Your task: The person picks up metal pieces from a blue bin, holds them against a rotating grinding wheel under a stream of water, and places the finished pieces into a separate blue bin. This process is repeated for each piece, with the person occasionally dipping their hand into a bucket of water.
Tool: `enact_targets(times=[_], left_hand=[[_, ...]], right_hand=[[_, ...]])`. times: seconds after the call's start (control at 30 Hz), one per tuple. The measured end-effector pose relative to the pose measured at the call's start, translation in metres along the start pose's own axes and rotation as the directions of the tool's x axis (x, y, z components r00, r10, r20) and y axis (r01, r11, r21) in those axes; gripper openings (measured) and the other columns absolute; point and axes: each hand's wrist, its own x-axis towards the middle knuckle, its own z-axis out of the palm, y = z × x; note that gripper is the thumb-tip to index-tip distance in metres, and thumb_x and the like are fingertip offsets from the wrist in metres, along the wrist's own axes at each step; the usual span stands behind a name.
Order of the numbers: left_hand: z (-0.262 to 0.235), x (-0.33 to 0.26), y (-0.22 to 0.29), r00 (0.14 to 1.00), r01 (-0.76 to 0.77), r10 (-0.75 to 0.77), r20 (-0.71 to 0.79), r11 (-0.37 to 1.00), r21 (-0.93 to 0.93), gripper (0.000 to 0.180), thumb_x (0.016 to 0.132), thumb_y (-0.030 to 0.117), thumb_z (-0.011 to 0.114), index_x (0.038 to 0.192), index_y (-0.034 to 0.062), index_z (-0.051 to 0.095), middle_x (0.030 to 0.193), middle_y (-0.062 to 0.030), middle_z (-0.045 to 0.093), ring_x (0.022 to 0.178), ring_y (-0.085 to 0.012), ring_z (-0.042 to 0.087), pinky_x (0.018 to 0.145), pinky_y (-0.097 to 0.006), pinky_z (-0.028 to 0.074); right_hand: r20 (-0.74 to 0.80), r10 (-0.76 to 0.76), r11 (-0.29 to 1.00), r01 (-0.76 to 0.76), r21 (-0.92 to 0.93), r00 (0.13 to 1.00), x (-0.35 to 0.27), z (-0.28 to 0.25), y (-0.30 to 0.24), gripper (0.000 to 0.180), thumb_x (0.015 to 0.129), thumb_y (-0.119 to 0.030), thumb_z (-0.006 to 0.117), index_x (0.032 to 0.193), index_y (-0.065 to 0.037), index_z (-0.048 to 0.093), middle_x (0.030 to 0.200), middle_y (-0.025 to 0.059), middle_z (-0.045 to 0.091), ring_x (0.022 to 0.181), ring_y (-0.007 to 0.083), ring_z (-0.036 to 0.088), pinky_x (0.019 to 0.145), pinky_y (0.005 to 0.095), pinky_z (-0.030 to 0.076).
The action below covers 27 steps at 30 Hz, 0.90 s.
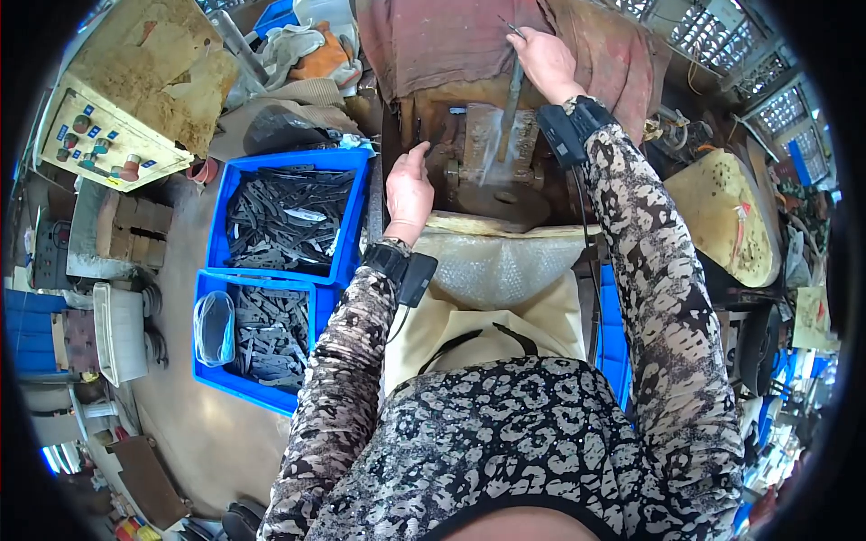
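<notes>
our right hand [546, 68] pinching a thin dark strip [511, 26] over the reddish cloth [442, 45], our left hand [410, 192] curled beside the grimy machine [519, 167], its grip we cannot tell, blue bins [354, 212] at left

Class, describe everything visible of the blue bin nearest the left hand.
The blue bin is open-topped, roughly rectangular and apparently plastic. Standing upright left of the left hand and apart from it, it holds a loose heap of thin dark strips. Its near end seems to meet a second bin.

Held pc. [511, 27]: prob. mtl | bins [352, 214]: glossy plast. | drape [433, 45]: matt cloth
</notes>
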Motion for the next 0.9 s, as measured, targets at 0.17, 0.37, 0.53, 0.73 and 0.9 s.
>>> enact_targets(times=[0.17, 0.37, 0.53, 0.73, 0.9], left_hand=[[0.000, 0.000, 0.002, 1.000, 0.013, -0.014, -0.020, 0.998, -0.056, 0.039, 0.080, -0.006, 0.055, 0.116, 0.0092, 0.062, 0.087, -0.0154, 0.062, 0.081, -0.0338, 0.061, 0.073, -0.041, 0.049], [-0.001, 0.005, 0.007, 0.998, 0.043, -0.047, -0.035, 0.994, -0.095, 0.040, 0.081, -0.007, 0.054, 0.116, 0.0108, 0.064, 0.086, -0.0146, 0.065, 0.078, -0.0269, 0.063, 0.073, -0.036, 0.050], [-0.006, 0.007, 0.012, 0.997, 0.077, -0.078, 0.002, 0.982, -0.173, 0.032, 0.084, -0.006, 0.054, 0.111, 0.0080, 0.065, 0.082, -0.0127, 0.063, 0.075, -0.0236, 0.062, 0.071, -0.034, 0.050], [-0.003, 0.010, 0.010, 0.998, 0.066, -0.066, 0.009, 0.978, -0.197, 0.020, 0.087, -0.005, 0.054, 0.100, 0.0052, 0.066, 0.077, -0.0098, 0.060, 0.071, -0.0199, 0.059, 0.067, -0.029, 0.048], [-0.003, 0.009, 0.010, 0.997, 0.071, -0.071, 0.004, 0.978, -0.197, 0.017, 0.086, -0.004, 0.054, 0.096, 0.0045, 0.065, 0.076, -0.0091, 0.060, 0.070, -0.0196, 0.058, 0.066, -0.029, 0.048]], right_hand=[[-0.053, -0.068, 0.998, 0.069, 0.009, 0.996, 0.000, 0.007, 0.005, 0.031, 0.093, -0.038, 0.050, 0.099, -0.012, 0.064, 0.090, 0.0179, 0.066, 0.090, 0.0389, 0.062, 0.076, 0.0501, 0.048], [-0.071, -0.033, 0.999, 0.031, -0.028, 0.997, 0.007, 0.008, 0.010, 0.033, 0.091, -0.043, 0.052, 0.103, -0.015, 0.065, 0.091, 0.0164, 0.067, 0.090, 0.0382, 0.062, 0.074, 0.0494, 0.049], [-0.071, -0.023, 0.999, 0.021, -0.026, 0.997, 0.003, -0.002, 0.001, 0.029, 0.091, -0.037, 0.053, 0.100, -0.012, 0.065, 0.092, 0.0178, 0.067, 0.090, 0.0385, 0.062, 0.075, 0.0489, 0.049], [-0.322, -0.141, 0.989, 0.144, -0.016, 0.936, -0.002, 0.000, 0.001, 0.023, 0.087, -0.033, 0.060, 0.083, -0.011, 0.064, 0.071, 0.0152, 0.064, 0.070, 0.0374, 0.063, 0.062, 0.0493, 0.049], [-0.267, -0.093, 0.996, 0.094, -0.006, 0.959, -0.002, 0.003, 0.001, 0.022, 0.088, -0.032, 0.059, 0.086, -0.010, 0.064, 0.076, 0.0164, 0.065, 0.074, 0.0375, 0.064, 0.065, 0.0490, 0.050]])
